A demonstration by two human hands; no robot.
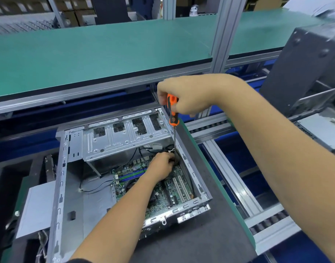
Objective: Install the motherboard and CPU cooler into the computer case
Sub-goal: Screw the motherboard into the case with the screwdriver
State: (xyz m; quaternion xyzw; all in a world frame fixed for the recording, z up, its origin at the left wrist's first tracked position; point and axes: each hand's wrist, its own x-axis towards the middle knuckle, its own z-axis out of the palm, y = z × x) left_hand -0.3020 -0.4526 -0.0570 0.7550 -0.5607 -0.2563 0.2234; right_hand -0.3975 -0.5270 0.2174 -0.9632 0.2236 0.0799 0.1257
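While left hand pinches the shaft, right hand grips the screwdriver; no legible writing.

right hand raised, fist closed around tool handle, knuckles up, wrist bent, forearm running down to lower right. left hand lower, reaching forward from bottom centre, palm down, fingers curled and pinched together at tool's lower end. both forearms bare. hands apart, right above left.
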